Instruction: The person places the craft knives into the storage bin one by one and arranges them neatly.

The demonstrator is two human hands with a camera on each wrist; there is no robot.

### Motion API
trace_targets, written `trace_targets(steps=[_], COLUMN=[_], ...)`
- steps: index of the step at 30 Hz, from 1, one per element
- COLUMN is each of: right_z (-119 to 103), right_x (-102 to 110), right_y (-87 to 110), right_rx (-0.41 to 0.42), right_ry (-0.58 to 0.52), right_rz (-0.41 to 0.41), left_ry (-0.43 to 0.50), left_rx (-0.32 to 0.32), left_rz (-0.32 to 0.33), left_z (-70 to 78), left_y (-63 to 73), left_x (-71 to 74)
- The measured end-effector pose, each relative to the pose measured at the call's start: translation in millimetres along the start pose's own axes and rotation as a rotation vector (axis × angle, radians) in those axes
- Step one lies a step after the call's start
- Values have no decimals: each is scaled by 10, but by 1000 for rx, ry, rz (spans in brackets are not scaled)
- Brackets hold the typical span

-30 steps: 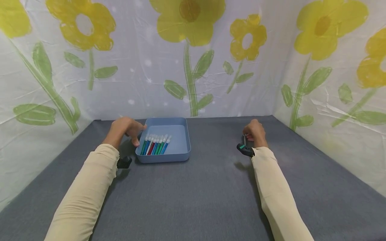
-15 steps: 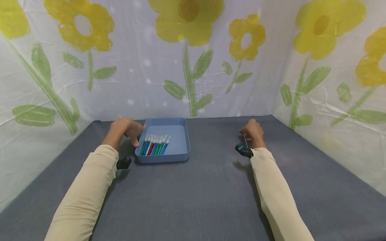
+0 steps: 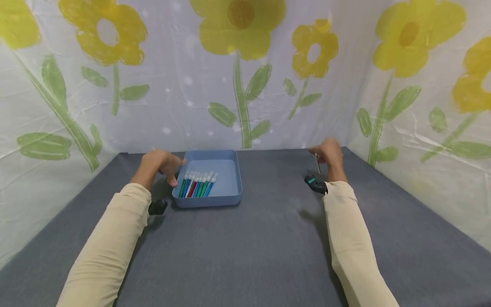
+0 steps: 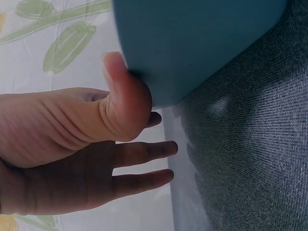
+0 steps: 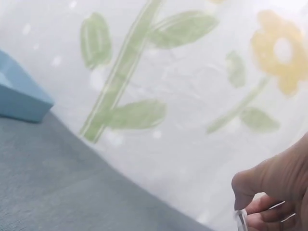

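Observation:
My left hand (image 3: 161,165) stays at the left side of a blue tray (image 3: 230,179). In the left wrist view its thumb touches the tray's outer wall, and the other visible fingers stretch out apart from one another. Inside the tray, several markers (image 3: 197,184) with green, blue and red barrels and pale caps lie side by side. Off to the right, my right hand (image 3: 329,154) is raised over the far part of the table, pinching a slim pale marker (image 3: 317,163) that points down. Only its clear end (image 5: 240,221) shows in the right wrist view.
A dark grey cloth covers the table (image 3: 245,256). White curtains (image 3: 165,106) printed with yellow flowers stand along the back and both sides. Black wrist cameras hang under both wrists, the right camera (image 3: 316,184) with a green mark.
My right hand has risen off the table and shifted slightly right and away, the marker coming up with it. The left hand and the tray look the same.

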State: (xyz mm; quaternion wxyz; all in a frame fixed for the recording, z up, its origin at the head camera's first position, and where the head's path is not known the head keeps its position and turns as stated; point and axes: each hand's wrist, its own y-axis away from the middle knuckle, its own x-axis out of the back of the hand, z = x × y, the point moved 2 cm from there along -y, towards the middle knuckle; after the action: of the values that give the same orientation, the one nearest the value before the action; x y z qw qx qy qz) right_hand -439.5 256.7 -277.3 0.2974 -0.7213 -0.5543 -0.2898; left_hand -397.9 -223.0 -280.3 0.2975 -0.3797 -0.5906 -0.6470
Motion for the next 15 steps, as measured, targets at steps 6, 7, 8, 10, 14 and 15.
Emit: trace_targets(steps=[6,7,8,10,14,15], right_z=[16,27,34,42,16,2], right_x=[85,84,83,76,72,73], right_y=[-9,-11,-13,-20,-30,-33], right_rx=[-47,-53,-55,-50,-44,-47], right_ry=[-65,-81,-98,-127,-158,-159], right_rz=[-18,-22,-23,-25,-31,-32], left_ry=[-5,-4,-4,-8,-18,-23], left_rx=[-8,-11,-12,-12,-10,-7], left_rz=[-18,-21,-21,-18,-15,-13], left_z=[2,8,11,23,33,36], left_y=[5,5,3,7,14,15], left_x=[-12,-14,-14,-10,8,14])
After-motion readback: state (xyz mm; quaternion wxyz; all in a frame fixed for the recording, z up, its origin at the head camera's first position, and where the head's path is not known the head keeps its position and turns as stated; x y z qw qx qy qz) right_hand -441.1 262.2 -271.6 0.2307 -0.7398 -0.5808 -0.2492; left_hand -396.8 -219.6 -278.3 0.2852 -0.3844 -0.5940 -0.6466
